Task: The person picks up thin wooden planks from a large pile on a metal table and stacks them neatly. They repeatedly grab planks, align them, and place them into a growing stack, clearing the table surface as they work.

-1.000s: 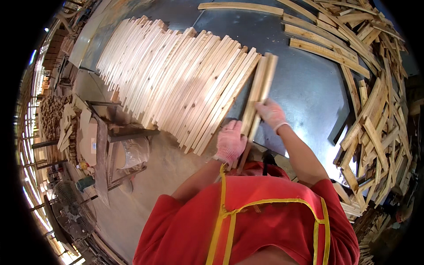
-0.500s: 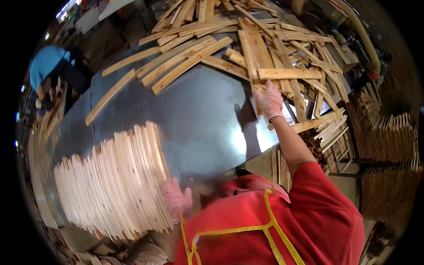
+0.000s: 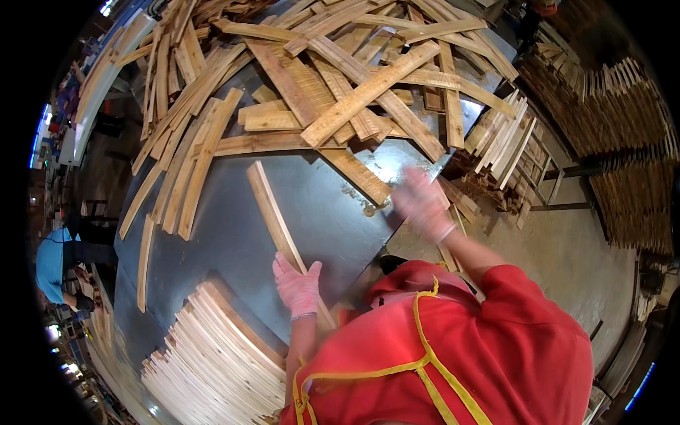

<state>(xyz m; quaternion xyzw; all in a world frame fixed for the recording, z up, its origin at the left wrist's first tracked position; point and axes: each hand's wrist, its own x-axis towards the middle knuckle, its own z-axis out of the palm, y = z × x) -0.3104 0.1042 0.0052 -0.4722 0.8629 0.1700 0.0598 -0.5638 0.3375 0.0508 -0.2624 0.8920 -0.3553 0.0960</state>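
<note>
My left hand, in a pale pink glove, is closed round a narrow wooden board at the near side of the metal table. The board slants from the middle of the tabletop down toward my apron. My right hand, gloved alike, hovers by the table's right edge, apart from that board. Motion smears its fingers, and I see nothing clear in them. Nearest to it is the end of a loose board from the jumbled pile. Left of my left hand stands a tight row of pale wooden strips.
A big heap of loose boards covers the far part of the metal table. A rack of strips stands off its right edge, with tall wood stacks beyond. At far left a person in blue bends over other wood.
My view has turned, shifting the scene. My left hand has gone from the row of strips to the narrow board. My right hand has drawn back from the heap toward me.
</note>
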